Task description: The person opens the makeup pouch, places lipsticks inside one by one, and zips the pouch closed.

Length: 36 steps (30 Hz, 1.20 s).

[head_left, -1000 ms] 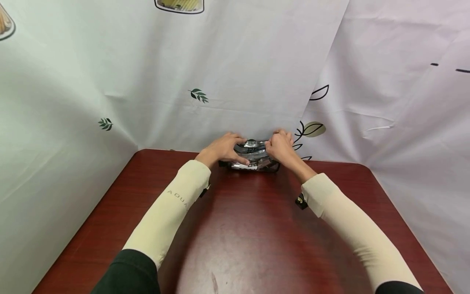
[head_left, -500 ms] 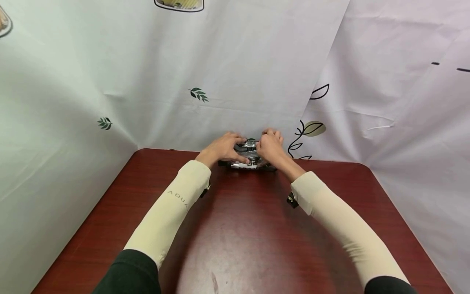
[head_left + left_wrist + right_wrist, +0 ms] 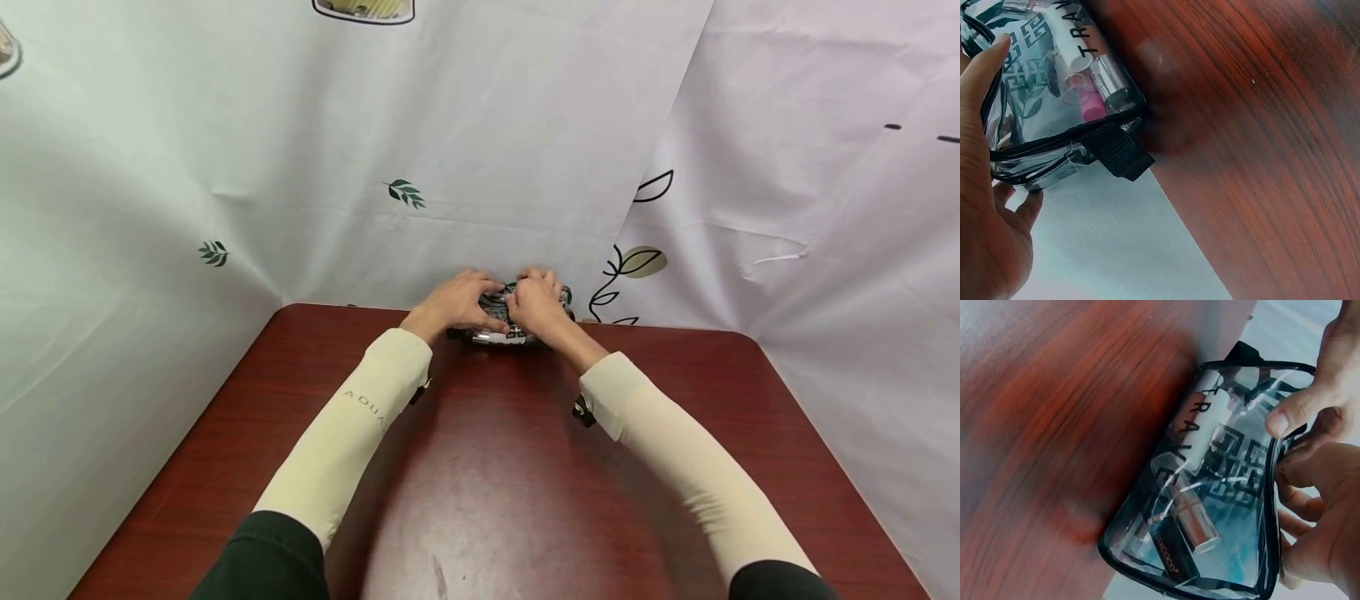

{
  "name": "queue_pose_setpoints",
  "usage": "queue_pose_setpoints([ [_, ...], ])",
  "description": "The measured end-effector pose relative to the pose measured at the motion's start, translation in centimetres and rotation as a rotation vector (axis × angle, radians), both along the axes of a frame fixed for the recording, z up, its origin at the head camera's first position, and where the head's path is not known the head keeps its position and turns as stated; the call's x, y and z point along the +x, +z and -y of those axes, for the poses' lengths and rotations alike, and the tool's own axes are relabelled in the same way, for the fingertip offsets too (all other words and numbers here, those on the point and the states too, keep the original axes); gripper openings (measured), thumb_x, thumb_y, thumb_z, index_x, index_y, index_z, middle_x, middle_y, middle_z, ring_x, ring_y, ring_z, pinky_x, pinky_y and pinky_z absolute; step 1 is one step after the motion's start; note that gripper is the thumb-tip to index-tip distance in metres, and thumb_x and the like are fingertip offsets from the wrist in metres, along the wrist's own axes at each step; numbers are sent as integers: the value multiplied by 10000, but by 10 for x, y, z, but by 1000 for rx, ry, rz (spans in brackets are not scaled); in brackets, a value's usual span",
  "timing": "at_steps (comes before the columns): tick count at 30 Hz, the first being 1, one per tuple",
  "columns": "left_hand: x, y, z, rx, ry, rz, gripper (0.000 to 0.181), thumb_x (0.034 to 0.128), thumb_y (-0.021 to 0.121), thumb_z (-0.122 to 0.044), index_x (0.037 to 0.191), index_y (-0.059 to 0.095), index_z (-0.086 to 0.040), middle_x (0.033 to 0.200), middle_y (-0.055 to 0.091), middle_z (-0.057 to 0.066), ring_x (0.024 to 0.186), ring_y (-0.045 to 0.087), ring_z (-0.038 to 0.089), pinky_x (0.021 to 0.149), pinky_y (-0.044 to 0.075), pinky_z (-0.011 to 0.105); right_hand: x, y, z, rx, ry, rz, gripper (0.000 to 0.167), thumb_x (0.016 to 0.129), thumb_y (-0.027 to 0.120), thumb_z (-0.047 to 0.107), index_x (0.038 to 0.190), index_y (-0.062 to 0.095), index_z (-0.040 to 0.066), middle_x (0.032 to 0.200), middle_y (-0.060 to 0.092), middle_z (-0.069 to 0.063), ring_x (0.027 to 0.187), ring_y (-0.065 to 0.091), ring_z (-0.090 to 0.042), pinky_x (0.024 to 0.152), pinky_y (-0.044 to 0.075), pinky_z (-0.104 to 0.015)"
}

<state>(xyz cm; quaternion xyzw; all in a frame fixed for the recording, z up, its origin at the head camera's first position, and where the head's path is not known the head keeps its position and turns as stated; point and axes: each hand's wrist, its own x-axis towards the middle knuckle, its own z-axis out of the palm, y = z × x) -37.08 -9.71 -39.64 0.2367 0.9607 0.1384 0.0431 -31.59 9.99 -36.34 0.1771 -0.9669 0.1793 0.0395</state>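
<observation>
A clear travel pouch point(image 3: 491, 337) with black edging and dark lettering lies on its side by the table's far edge. My left hand point(image 3: 457, 303) grips its left end, the thumb point(image 3: 988, 69) on the near face and the fingers behind. Close beside it, my right hand point(image 3: 542, 308) has curled fingers at the black zippered edge point(image 3: 1270, 506); the zipper pull is hidden in them. Through the plastic show a white tube point(image 3: 1209, 428), a metallic lipstick-like tube point(image 3: 1196, 517), a black SXCOCO item point(image 3: 1174, 547) and a pink cap point(image 3: 1092, 107).
The pouch lies on a reddish-brown wooden table point(image 3: 480, 467). Directly behind it hangs a white printed cloth point(image 3: 510, 150), and cloth also closes off both sides. A black strap tab point(image 3: 1119, 153) sticks out from the pouch's left end.
My right hand has travelled left along the pouch's upper edge toward my left hand, uncovering the pouch's right end. The left hand keeps its place.
</observation>
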Motion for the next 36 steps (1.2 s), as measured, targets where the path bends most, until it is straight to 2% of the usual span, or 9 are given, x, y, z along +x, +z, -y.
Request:
queue_pose_setpoints([
  [7,28,24,-5,5,5,-14,1006,874,868,-714,1688,563,-207,1762,509,59,1679,395,324,1304,430,626,0,-3,-7,-41,25,2,411,1183,595,272,866,754,63,1704,517,-197,1529,392,-514,1245,336,-672],
  [11,36,28,-6,-11,14,-27,963,918,846,-687,1699,547,-210,1772,494,58,1685,391,326,1318,428,592,1,-3,-20,-93,66,-26,376,1162,637,380,1017,803,74,1710,510,-206,1547,377,-514,1265,308,-702],
  [17,35,27,-5,-22,15,-43,957,903,839,-712,1690,563,-243,1753,516,44,1663,422,306,1310,442,567,0,-7,-49,-121,38,-68,461,1189,527,377,1412,731,29,1761,426,-262,1635,333,-535,1340,258,-728],
  [22,34,28,-7,-27,9,-26,957,912,837,-700,1698,551,-235,1775,490,58,1687,389,329,1326,419,590,-1,-18,-68,-78,32,52,586,1218,427,415,1734,465,140,1882,171,-243,1728,182,-538,1367,231,-741],
  [25,35,28,-6,-30,9,-22,960,915,835,-707,1702,546,-238,1779,486,53,1691,385,336,1332,409,596,-2,-23,-70,-93,53,90,617,1222,397,449,1786,378,201,1900,93,-227,1734,144,-557,1344,261,-769],
  [31,36,28,-5,-20,-6,-21,946,933,823,-697,1698,543,-216,1779,490,78,1684,399,356,1350,387,583,0,-23,-63,-62,37,115,597,1232,350,472,1801,339,293,1918,2,-177,1747,90,-549,1323,287,-786],
  [34,37,28,-6,20,-31,-36,814,970,792,-682,1600,604,-201,1651,611,124,1525,566,367,1254,486,583,2,-22,-61,-43,21,123,588,1236,339,436,1803,332,281,1919,-6,-171,1747,84,-552,1336,277,-774],
  [35,28,21,-5,48,-51,-45,777,976,749,-741,1526,633,-204,1537,682,118,1398,641,338,1175,540,545,2,-21,-60,-38,16,123,588,1235,339,427,1802,333,274,1919,-3,-173,1748,83,-551,1346,265,-766],
  [36,28,22,-7,60,-60,-55,704,999,728,-726,1440,650,-182,1424,720,121,1273,674,324,1100,565,526,2,-21,-60,-33,13,124,589,1234,339,419,1803,331,264,1918,-4,-176,1748,79,-551,1356,250,-759],
])
